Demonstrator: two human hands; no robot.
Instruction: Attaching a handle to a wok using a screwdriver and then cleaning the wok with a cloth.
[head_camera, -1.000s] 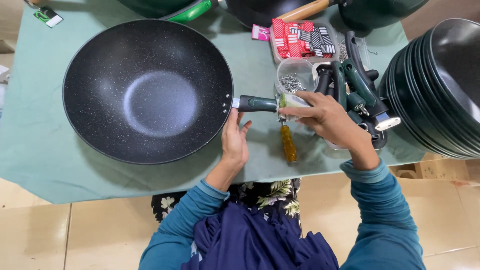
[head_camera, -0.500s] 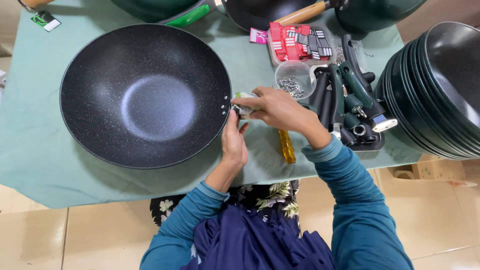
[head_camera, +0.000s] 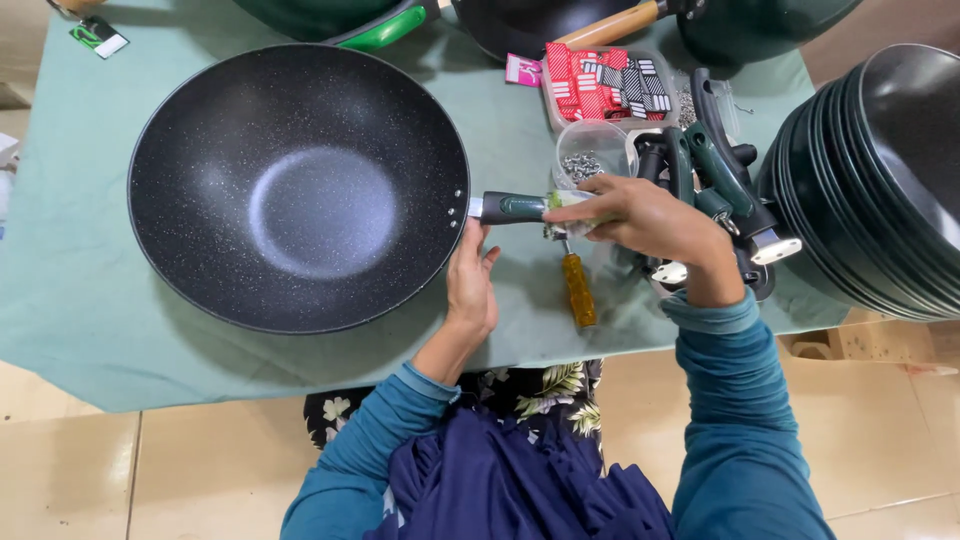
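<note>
A large black speckled wok (head_camera: 300, 185) lies on the green cloth (head_camera: 90, 330). Its dark green handle (head_camera: 512, 207) sticks out to the right from the rim. My left hand (head_camera: 472, 285) rests just below the joint of rim and handle, fingers touching the underside there. My right hand (head_camera: 640, 215) grips the outer end of the handle, which has a clear wrapping on it. A screwdriver with an amber grip (head_camera: 577, 287) lies on the cloth below the handle, between my hands.
A clear cup of small screws (head_camera: 585, 160) stands behind the handle. Loose dark green handles (head_camera: 710, 175) lie to the right, a stack of black woks (head_camera: 880, 170) beyond them. A tray of red and black labels (head_camera: 600, 80) and more pans sit at the back.
My right hand moved in to the joint at the rim, then slid back out along the handle to its wrapped end. My left hand stayed by the rim.
</note>
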